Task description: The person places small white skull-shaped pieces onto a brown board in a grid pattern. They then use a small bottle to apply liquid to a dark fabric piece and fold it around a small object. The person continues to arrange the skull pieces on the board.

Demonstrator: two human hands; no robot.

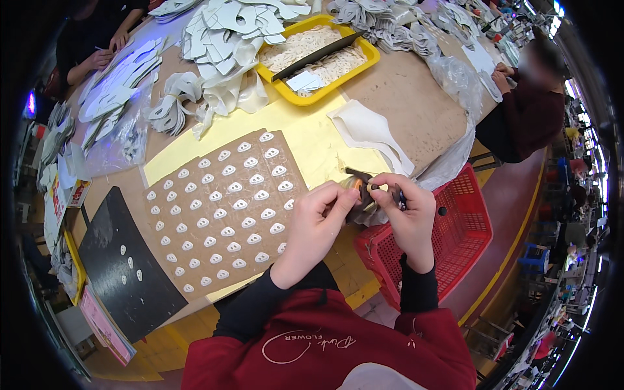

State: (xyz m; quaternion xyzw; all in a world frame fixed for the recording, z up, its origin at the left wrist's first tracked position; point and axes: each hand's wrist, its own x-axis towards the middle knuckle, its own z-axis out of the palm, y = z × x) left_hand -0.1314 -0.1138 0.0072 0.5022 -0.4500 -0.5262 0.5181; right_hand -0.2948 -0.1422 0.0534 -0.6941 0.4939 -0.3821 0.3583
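Pinching a small pale ring-shaped piece [372, 188] between thumb and forefinger of my right hand [409, 211], I steady it with my left hand [316, 221], fingertips closed against it, at the table's near edge. Beside my left hand a brown board [214, 260] carries rows of white teardrop pieces [234, 205] (smooth, flat). A red mesh basket [461, 227] sits below; a yellow tray [370, 55] stands farther back.

Bright, even overhead light falls on the table [403, 104], leaving only soft, short shadows. Small lamps glare white and blue along the rim from one to four o'clock. Fisheye bending curves straight edges outward, the corners go black, and far objects blur.
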